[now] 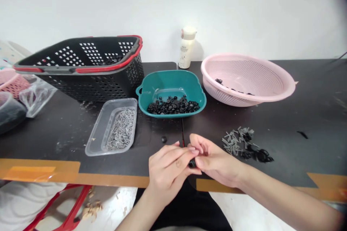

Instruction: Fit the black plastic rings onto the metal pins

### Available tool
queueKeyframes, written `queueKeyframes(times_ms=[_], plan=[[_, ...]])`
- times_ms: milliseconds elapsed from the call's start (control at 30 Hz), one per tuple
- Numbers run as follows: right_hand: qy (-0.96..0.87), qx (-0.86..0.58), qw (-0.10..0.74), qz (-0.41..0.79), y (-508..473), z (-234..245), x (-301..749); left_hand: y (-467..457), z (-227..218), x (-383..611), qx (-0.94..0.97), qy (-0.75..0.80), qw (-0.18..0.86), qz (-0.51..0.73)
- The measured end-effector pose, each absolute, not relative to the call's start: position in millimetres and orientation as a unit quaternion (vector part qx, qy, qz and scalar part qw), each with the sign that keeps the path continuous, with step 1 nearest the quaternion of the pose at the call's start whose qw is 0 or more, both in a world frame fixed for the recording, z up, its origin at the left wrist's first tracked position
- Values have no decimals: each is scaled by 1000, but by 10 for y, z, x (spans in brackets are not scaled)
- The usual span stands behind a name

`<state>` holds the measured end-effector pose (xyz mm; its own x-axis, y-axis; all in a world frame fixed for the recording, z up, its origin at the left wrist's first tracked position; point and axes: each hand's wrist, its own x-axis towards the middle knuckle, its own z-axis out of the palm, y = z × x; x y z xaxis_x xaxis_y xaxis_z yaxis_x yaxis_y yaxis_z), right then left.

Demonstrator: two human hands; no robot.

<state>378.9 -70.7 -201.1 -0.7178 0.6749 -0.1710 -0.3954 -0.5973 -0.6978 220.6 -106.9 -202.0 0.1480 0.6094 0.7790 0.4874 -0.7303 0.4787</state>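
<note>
My left hand point(169, 168) and my right hand point(215, 160) meet at the table's front edge, closed together around a small black plastic part point(192, 163). Fingers of both hands cover most of it. Just beyond my left hand a single black round piece point(163, 139) lies on the table. To the right of my right hand are a loose pile of thin metal pins point(233, 140) and several black plastic parts point(261, 155). A teal basin point(173, 75) behind my hands contains many small black parts point(173, 105). Many metal pins point(121, 130) lie in a clear plastic tray point(96, 135) at the left.
A black basket with red handles point(108, 83) stands at the back left. The pink colander point(246, 65) at the back right has some black parts inside. Near the wall stands a cream bottle point(187, 48). Brown tape point(108, 179) runs along the front edge; a red stool point(73, 209) is below left.
</note>
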Motion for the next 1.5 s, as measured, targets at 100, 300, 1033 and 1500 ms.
queueKeyframes(times_ms=[100, 300, 1033, 1500], plan=[[-321, -206, 300, 875, -697, -2047, 3788, -1077, -2027, 2195, 751, 370, 45, 544], [-405, -217, 247, 853, -677, -2092, 3859, -1052, -2020, 2153, 758, 399, 16, 516], [-413, -228, 344, 812, -713, -2051, 3857, -1036, -1971, 2215, 714, 383, 108, 577], [-486, -258, 216, 806, -694, -1974, 3859, -1126, -1844, 1993, 799, 404, 41, 444]])
